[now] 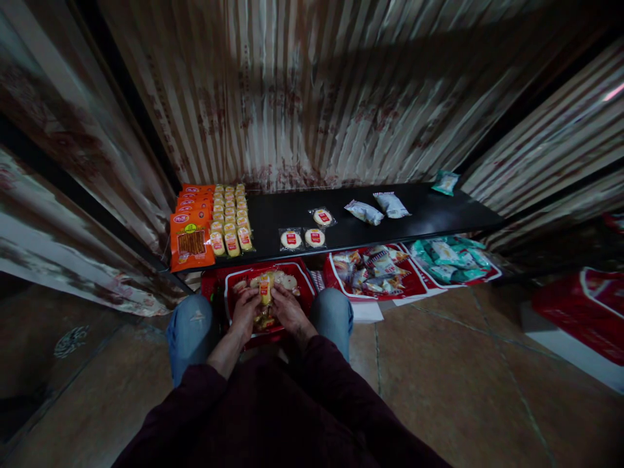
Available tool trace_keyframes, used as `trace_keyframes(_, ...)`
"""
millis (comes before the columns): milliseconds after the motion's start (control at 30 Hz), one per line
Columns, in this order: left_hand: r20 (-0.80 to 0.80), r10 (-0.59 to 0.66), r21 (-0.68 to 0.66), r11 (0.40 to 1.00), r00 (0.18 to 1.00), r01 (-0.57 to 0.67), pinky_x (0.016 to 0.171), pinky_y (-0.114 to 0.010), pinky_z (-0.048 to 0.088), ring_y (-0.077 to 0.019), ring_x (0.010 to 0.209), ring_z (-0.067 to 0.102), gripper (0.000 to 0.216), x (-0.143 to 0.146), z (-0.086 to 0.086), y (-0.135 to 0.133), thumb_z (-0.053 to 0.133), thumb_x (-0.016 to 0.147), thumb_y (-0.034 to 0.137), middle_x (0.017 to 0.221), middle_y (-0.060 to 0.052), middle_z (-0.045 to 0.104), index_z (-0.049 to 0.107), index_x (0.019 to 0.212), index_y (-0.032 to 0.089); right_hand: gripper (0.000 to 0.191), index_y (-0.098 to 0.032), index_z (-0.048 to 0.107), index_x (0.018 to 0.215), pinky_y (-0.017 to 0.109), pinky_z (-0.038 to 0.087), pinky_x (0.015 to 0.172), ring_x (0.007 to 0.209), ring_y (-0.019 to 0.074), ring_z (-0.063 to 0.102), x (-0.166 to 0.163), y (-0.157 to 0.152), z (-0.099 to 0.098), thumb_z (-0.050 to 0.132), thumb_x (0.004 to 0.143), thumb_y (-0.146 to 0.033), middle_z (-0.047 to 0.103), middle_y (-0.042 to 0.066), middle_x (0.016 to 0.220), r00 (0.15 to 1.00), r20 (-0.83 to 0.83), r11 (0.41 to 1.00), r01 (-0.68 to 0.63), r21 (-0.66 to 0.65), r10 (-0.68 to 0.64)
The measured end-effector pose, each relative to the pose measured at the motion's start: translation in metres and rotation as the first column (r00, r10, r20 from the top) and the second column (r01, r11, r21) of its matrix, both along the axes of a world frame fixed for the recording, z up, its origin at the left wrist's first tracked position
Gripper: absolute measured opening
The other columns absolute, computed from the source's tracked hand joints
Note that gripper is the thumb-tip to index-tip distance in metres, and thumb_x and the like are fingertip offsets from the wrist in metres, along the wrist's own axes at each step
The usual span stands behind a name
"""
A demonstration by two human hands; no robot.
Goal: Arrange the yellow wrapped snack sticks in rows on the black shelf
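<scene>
Between my knees, over a red basket, both hands hold a small yellow-wrapped snack cake with a red-and-white label. My left hand grips its left side with closed fingers, and my right hand pinches the right side. Below them, the basket holds round white wrapped snacks and more yellow-wrapped pieces. On the black shelf ahead, rows of similar yellow packs stand beside orange snack bags. Three round white wrapped snacks lie right of those rows.
Two silver-white packets and a teal packet lie farther right on the shelf. Under its front edge are baskets of striped packets and teal packets. Another red basket stands at far right. A striped curtain hangs behind.
</scene>
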State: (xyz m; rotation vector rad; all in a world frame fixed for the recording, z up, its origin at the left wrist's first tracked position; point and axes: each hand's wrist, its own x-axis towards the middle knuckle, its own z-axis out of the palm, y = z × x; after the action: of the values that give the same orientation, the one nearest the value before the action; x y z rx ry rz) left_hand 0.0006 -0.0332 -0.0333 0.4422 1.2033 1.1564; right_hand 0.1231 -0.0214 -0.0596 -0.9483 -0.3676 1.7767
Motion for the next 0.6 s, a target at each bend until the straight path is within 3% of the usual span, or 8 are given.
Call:
trace_keyframes(200, -0.055, -0.028, -0.029, 0.999, 0.998, 0.026, 0.056, -0.025, 0.047, -0.0106, 0.061, 0.057, 0.033, 0.001, 0.006, 0.002, 0.073, 0.057, 0.028, 0.091, -0.003, 0.063, 0.058, 0.085, 0.018, 0.043, -0.022, 0.059, 0.092, 0.023, 0.047, 0.055, 0.065, 0.0124, 0.061, -0.006, 0.0, 0.005, 0.082, 0.057, -0.033, 0.069, -0.002, 0.082, 0.999, 0.031, 1.0, 0.008, -0.003, -0.008)
trace_keyframes(333, -0.103, -0.037, -0.014, 0.999, 0.994, 0.036, 0.057, -0.024, 0.047, -0.0105, 0.063, 0.058, 0.031, 0.0, 0.005, 0.003, 0.071, 0.059, 0.029, 0.092, -0.004, 0.063, 0.058, 0.085, 0.019, 0.043, -0.023, 0.058, 0.09, 0.023, 0.047, 0.057, 0.067, 0.0131, 0.061, -0.011, 0.002, 0.007, 0.081, 0.056, -0.035, 0.067, -0.002, 0.08, 0.994, 0.086, 0.997, 0.066, 0.047, -0.07)
trace_keyframes(467, -0.136, -0.048, 0.022, 0.998, 0.99, 0.052, 0.061, -0.025, 0.048, -0.0135, 0.07, 0.059, 0.026, 0.002, 0.001, 0.002, 0.07, 0.062, 0.031, 0.085, -0.003, 0.062, 0.06, 0.082, 0.018, 0.038, -0.023, 0.057, 0.09, 0.027, 0.048, 0.065, 0.072, 0.0143, 0.06, -0.013, 0.002, 0.006, 0.077, 0.06, -0.036, 0.065, -0.002, 0.082, 0.972, 0.201, 0.988, 0.096, 0.117, -0.119)
trace_keyframes(600, -0.209, -0.017, 0.051, 0.998, 0.978, 0.028, 0.061, -0.024, 0.047, -0.0147, 0.075, 0.059, 0.024, 0.006, 0.0, -0.001, 0.068, 0.063, 0.026, 0.093, -0.005, 0.062, 0.062, 0.086, 0.019, 0.036, -0.024, 0.058, 0.092, 0.03, 0.046, 0.081, 0.084, 0.0166, 0.059, -0.014, 0.003, 0.006, 0.074, 0.061, -0.034, 0.063, 0.0, 0.089, 0.924, 0.324, 0.968, 0.143, 0.206, -0.205)
